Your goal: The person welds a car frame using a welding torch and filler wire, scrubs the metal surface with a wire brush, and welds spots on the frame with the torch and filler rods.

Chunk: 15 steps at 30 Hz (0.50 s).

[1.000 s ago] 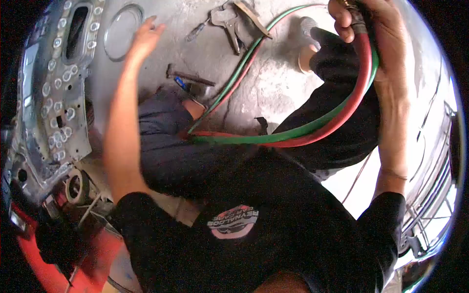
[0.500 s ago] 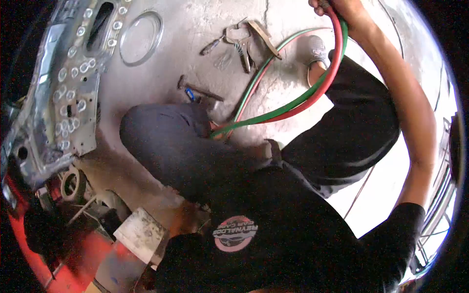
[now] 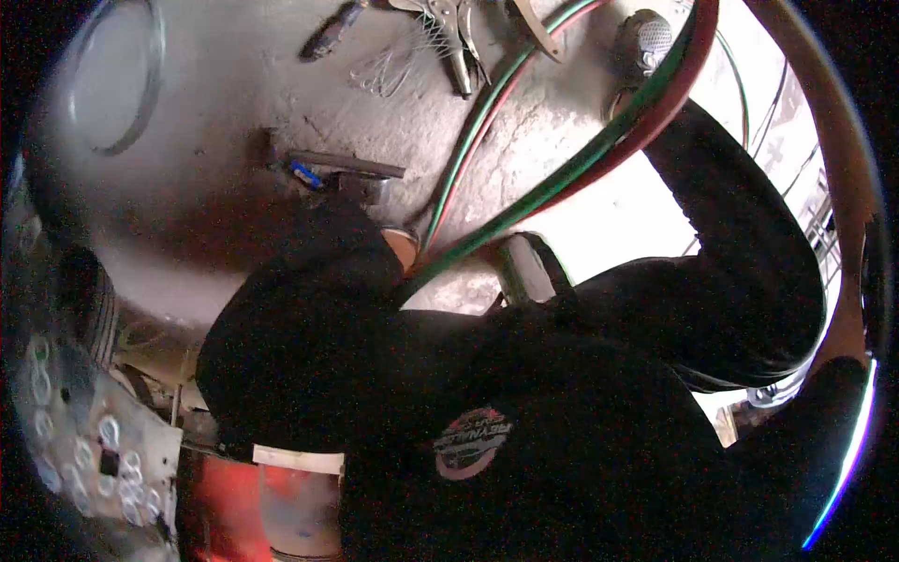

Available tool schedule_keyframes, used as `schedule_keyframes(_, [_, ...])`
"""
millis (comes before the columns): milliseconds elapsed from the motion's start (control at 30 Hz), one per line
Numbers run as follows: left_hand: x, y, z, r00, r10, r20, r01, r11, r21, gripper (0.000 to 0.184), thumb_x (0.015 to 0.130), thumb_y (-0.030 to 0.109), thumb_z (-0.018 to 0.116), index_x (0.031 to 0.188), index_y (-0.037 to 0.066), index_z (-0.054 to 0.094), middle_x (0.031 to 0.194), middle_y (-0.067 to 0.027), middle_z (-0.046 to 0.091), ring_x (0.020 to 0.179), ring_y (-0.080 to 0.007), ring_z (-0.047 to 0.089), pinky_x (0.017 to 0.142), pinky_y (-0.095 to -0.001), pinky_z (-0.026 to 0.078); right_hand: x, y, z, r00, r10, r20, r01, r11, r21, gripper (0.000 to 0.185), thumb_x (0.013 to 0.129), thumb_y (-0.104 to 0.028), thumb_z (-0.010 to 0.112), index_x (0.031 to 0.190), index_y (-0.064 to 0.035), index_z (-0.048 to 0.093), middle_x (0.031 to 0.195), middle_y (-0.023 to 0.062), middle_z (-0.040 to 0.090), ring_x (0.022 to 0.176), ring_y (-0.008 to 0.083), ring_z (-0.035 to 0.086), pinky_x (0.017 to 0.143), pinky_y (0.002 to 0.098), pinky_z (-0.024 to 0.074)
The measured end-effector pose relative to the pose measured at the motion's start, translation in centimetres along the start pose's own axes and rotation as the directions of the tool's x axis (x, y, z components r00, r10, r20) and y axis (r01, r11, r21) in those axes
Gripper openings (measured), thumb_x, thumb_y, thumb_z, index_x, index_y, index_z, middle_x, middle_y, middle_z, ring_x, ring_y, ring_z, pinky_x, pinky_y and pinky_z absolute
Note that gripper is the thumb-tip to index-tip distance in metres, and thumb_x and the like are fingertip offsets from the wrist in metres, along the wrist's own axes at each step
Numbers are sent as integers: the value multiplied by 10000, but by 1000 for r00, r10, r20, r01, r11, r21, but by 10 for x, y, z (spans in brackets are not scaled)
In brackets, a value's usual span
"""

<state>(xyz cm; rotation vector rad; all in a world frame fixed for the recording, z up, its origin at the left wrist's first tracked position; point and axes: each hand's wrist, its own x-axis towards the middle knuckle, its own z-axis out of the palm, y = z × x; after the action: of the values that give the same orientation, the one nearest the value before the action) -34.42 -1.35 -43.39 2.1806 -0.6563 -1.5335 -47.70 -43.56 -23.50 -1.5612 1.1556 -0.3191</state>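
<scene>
My right arm (image 3: 833,112) stretches up along the right edge, and its hand lies beyond the top of the view. A paired red and green hose (image 3: 571,178) hangs in a curve from the top right down across my lap. Whether my right hand still grips it is hidden. My left hand does not show. Below the hose, on the floor, lie a dark hammer (image 3: 346,164) and a small blue object (image 3: 304,174). Locking pliers (image 3: 454,47) and a tangle of thin wire (image 3: 398,66) are farther up.
A clear ring-shaped coil (image 3: 157,89) lies on the concrete floor at the upper left. At the lower left stands a metal panel (image 3: 84,450) with round weld marks. A red surface (image 3: 225,506) is beside my body. A shoe (image 3: 646,42) shows at the top.
My view has swung, so the floor tools appear higher and farther left and the metal panel lower. My right hand, which was holding the hoses, has left the top of the view.
</scene>
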Motion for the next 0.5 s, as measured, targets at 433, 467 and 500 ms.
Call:
schedule_keyframes(433, [-6,-7,-57,971,-186,-150,189,982,12,298,1020,305,558,992,20,639,859,-112,655,770,-194,624,680,-357,479,-13,-17,-49,880,-368,301,383,924,9,578,1015,-207,591,1506,15,382,1146,137,634,721,71,622,526,156,504])
schedule_keyframes(467, [-23,-14,-60,961,-224,-160,230,973,17,298,1020,305,558,984,20,639,851,-111,653,763,-193,622,675,-357,478,-10,-22,-53,834,-447,323,514,842,-162,571,1012,-196,586,1506,7,386,1127,130,635,708,66,616,517,163,495])
schedule_keyframes(500, [-41,-21,-65,948,-267,-172,275,961,24,299,1020,305,558,976,21,639,844,-109,652,756,-192,621,670,-357,476,-14,-33,-54,906,-364,217,399,905,-145,577,1003,-195,575,1508,6,381,1087,120,634,677,72,610,500,174,490])
